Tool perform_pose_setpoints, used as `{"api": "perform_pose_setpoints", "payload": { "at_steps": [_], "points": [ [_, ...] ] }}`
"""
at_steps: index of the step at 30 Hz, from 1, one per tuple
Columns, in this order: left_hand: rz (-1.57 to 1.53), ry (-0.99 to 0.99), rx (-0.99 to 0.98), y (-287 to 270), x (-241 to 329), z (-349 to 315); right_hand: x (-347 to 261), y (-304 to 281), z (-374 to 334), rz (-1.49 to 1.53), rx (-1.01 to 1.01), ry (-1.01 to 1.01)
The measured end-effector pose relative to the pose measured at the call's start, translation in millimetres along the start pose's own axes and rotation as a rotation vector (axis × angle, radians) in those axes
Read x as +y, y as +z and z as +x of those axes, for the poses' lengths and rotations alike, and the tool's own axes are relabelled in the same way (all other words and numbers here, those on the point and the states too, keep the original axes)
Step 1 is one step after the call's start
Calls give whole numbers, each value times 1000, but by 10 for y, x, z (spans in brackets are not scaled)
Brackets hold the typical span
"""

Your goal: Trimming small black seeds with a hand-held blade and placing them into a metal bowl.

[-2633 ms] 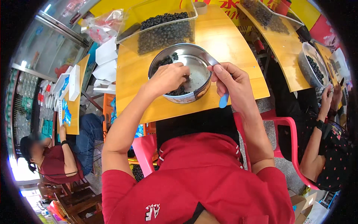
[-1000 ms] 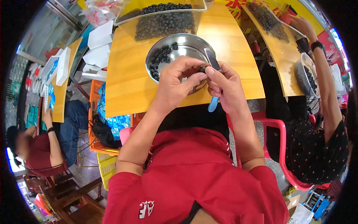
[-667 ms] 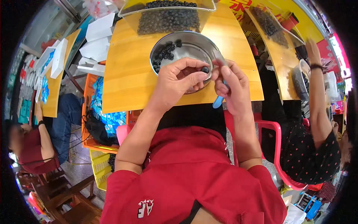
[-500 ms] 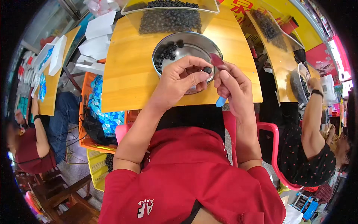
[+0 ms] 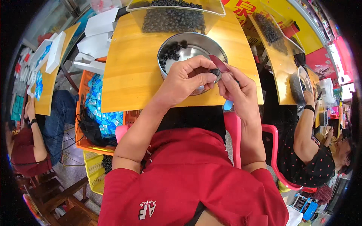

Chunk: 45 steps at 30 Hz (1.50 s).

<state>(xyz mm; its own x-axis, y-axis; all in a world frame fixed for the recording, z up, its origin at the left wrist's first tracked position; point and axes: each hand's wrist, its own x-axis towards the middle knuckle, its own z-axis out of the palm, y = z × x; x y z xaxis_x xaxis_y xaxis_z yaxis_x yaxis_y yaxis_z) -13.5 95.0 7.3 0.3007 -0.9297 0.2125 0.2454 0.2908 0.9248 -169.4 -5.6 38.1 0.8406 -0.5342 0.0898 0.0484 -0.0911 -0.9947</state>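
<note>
My left hand [image 5: 184,78] pinches a small, round black piece [image 5: 215,71] between thumb and forefinger. My right hand [image 5: 238,86] grips a small knife [image 5: 217,63] with a blue handle and a dull reddish blade. The blade points up and to the left beside the black piece, and the right thumb is close against it. Both hands are over the near side of a round metal bowl [image 5: 209,40]. Several similar black pieces [image 5: 172,52] lie at the bowl's left side. What kind they are is too small to tell.
On the wooden table [image 5: 132,67], a clear bin [image 5: 177,22] of black pieces stands beyond the bowl. An orange crate [image 5: 81,124] with blue packets is at left, above a yellow basket [image 5: 94,169]. Other people work at tables on both sides; a pink chair [image 5: 274,150] stands right.
The knife blade has come nearer the black piece, and my right thumb has closed in on it. The view has shifted slightly. The co-worker's hand at right has moved lower.
</note>
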Motion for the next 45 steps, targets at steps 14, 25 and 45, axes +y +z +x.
{"api": "perform_pose_setpoints", "payload": {
  "at_steps": [14,25,45],
  "points": [
    [100,67,-10,-34,31,-3,-134,99,-30,-120,-4,12],
    [-111,11,-25,53,18,-18,-19,94,26,168,192,14],
    [274,310,-16,63,-78,-17,213,77,18,611,128,139]
  ]
}}
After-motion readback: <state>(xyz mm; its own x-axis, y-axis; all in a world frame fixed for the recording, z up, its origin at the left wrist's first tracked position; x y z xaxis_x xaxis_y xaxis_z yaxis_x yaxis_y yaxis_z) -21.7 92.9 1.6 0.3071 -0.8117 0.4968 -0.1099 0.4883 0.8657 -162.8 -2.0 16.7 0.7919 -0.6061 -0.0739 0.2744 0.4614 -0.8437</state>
